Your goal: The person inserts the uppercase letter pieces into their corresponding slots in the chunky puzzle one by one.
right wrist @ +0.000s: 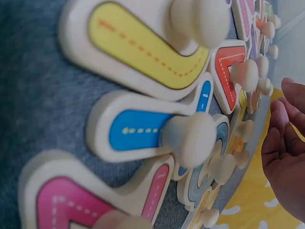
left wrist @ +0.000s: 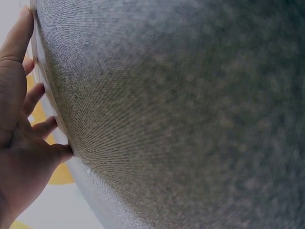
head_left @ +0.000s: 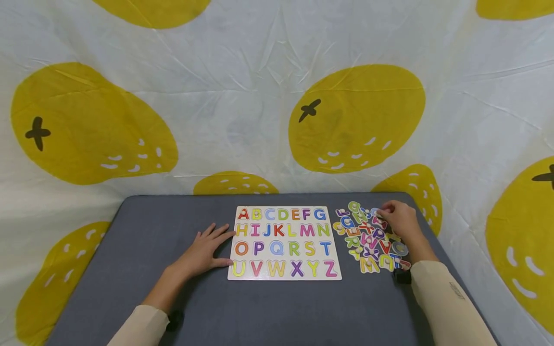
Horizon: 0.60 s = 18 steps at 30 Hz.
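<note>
A white alphabet puzzle board [head_left: 284, 239] lies flat on the table, with coloured letters A to Z in four rows. My left hand [head_left: 207, 250] rests at its left edge, fingers spread, thumb and fingertips touching the board. The left wrist view shows that hand [left wrist: 24, 129] along the thin edge. To the right of the board lies a loose pile of wooden letter pieces [head_left: 368, 240] with round knobs. My right hand [head_left: 400, 221] is at the pile's upper right, fingers bent, fingertips by a light blue letter piece [head_left: 374, 211]. Whether they pinch its knob is hidden.
Under everything is a dark grey table [head_left: 277, 307], backed by a white curtain [head_left: 242, 120] with yellow fruit shapes. Close to the right wrist camera lie a yellow piece [right wrist: 143, 52], a blue piece [right wrist: 138, 129] and a pink piece [right wrist: 62, 195], partly overlapping.
</note>
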Available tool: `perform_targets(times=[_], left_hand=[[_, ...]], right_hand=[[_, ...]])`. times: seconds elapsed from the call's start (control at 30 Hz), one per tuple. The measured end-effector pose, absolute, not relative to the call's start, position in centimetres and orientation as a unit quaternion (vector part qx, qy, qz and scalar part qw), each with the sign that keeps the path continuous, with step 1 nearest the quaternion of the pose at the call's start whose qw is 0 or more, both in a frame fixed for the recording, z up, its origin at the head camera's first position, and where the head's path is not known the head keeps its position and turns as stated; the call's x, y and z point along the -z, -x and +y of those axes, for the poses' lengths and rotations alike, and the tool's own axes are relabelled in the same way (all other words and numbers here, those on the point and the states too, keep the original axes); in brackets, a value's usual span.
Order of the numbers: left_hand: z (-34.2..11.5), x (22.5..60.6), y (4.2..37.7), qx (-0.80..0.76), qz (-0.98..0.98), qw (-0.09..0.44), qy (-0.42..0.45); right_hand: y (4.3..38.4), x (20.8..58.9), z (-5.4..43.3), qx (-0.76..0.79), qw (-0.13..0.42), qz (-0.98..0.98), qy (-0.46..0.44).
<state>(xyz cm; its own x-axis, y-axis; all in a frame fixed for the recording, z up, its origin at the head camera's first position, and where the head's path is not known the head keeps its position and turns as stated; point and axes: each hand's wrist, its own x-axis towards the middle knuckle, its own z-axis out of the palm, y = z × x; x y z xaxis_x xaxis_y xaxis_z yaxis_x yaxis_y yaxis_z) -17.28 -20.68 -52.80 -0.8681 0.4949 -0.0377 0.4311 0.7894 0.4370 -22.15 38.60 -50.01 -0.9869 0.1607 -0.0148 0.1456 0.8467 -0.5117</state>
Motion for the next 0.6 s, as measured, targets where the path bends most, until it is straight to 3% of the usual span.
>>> perform_targets(times=[0.3,0.6], left_hand=[[-20.64,52.82,17.32,-0.211,0.943,0.07,-0.247],[-20.76,53.02,17.38,-0.212,0.942,0.071,-0.25]], right_hand=[[23.12,50.76,38.39,-0.26,-0.011,-0.961,0.088],[22.95,50.51,38.13,-0.247,0.012,-0.965,0.088]])
